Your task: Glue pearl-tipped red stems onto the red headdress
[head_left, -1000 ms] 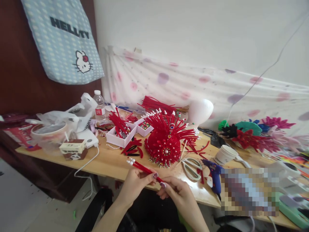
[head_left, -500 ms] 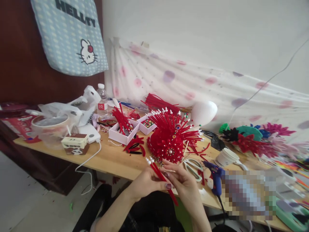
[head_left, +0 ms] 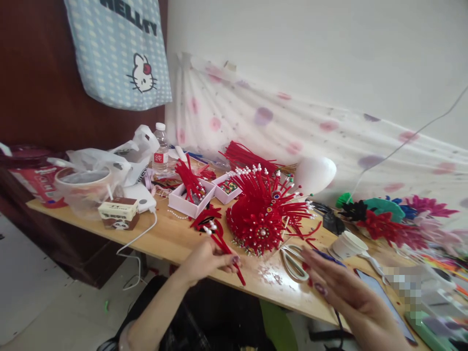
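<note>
My left hand (head_left: 205, 262) is closed around several fuzzy red pipe-cleaner stems (head_left: 224, 245) tipped with white pearl beads, held slanting over the table's front edge. Fingers stretched out, my right hand (head_left: 345, 295) is over the table at the right. It covers most of a blue glue gun (head_left: 331, 257), of which a strip shows above the fingers; whether they touch is unclear. Left of that hand lie white-handled scissors (head_left: 295, 267). Between the hands stands a red beaded headdress (head_left: 252, 214) with a pearl-centred flower and fanned, bead-tipped stems.
Pink boxes (head_left: 186, 206) of beads and red stems stand left of the headdress. Farther left are a drink carton (head_left: 119, 214) and a water bottle (head_left: 160, 151). A phone (head_left: 383, 302), a paper cup (head_left: 349, 245) and fuzzy flowers (head_left: 380, 224) are at the right.
My right hand has left the red stems and moved right to the glue gun, fingers extended. My left hand keeps the stems and has shifted slightly left. The view has turned slightly.
</note>
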Demonstrator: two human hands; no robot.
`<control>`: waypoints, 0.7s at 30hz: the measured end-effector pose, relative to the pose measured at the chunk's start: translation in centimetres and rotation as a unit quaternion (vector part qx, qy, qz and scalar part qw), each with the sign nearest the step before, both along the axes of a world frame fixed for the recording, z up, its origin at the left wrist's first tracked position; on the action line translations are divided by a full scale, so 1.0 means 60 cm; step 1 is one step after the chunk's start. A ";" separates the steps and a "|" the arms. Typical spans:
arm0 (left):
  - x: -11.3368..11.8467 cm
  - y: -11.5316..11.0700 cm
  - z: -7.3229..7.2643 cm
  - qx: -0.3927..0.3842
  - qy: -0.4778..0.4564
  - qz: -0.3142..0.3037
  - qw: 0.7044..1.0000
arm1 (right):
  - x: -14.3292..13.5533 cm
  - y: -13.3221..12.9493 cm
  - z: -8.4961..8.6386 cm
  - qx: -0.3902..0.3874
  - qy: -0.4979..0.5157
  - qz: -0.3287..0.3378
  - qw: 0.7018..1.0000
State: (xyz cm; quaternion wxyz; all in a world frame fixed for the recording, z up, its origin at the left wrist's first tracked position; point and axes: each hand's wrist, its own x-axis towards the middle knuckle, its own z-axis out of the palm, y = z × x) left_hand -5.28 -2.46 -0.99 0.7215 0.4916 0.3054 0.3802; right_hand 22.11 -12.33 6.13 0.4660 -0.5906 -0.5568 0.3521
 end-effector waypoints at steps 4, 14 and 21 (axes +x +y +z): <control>-0.036 0.019 0.008 -0.048 -0.075 0.064 0.994 | 0.021 -0.023 0.009 0.105 -0.001 -0.228 0.968; -0.043 0.016 0.011 -0.141 -0.302 -0.083 0.939 | -0.103 0.031 -0.019 0.207 -0.223 -0.096 0.948; -0.017 0.001 0.007 -0.184 -0.326 -0.039 0.926 | -0.216 0.084 -0.048 0.202 -0.190 0.121 0.953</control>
